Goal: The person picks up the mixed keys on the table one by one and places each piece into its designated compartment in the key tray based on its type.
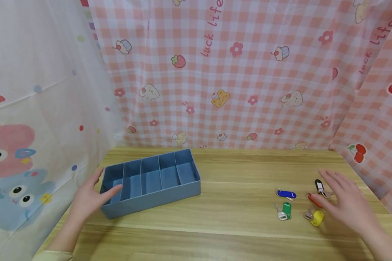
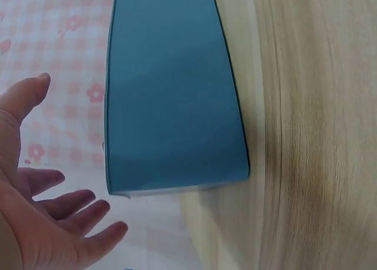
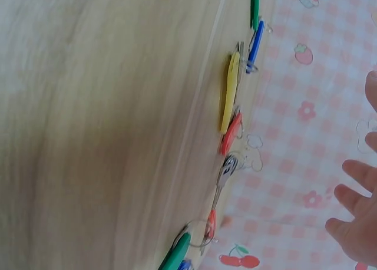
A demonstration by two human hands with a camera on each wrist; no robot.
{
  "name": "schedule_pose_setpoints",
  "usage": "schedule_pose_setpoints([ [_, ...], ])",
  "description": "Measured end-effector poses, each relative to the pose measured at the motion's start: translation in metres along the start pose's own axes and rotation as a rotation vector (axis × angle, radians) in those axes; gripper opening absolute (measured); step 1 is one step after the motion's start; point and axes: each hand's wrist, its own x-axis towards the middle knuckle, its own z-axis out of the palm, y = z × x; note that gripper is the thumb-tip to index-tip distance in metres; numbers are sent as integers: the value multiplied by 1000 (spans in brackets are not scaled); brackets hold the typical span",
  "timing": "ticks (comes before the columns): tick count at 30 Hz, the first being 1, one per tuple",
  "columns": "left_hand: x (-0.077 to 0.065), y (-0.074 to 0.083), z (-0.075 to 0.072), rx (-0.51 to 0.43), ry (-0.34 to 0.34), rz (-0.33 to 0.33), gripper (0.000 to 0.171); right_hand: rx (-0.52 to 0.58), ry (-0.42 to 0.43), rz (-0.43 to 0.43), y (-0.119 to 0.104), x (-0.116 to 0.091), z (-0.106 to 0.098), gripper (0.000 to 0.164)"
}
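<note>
A blue-grey box (image 1: 156, 201) with a row of compartments stands on the left of the table. My left hand (image 1: 87, 199) is at its left end, thumb and fingers spread; the left wrist view shows a gap between these fingers and the box wall (image 2: 171, 99). On the right lie keys with coloured tags: a blue tag (image 1: 286, 194), a green tag (image 1: 286, 210), a yellow tag (image 1: 318, 218), a red tag (image 1: 315, 201) and a black-framed tag (image 1: 319, 185). My right hand (image 1: 349, 203) hovers over the right side of this group, fingers spread, holding nothing and partly covering what lies beneath.
The wooden table (image 1: 228, 217) stretches between box and keys. A pink checked curtain (image 1: 228, 72) hangs behind it, with a white printed curtain (image 1: 52, 90) at the left. In the right wrist view another green tag (image 3: 177, 253) lies nearest the camera.
</note>
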Motion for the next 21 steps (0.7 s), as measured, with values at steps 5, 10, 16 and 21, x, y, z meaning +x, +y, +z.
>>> schedule_pose_setpoints([
  [5,-2,-4,-5,-100,-42,-66,101,75,29,-3,8,-4,-1,79],
  [10,1,-11,-10,-178,-62,-107,100,153,46,-17,17,-9,-1,78],
  [16,10,-23,-14,-310,-149,-216,103,177,47,-16,28,-12,-4,73],
  [21,14,-34,-17,-427,-217,-280,98,169,51,12,35,-13,-9,72],
])
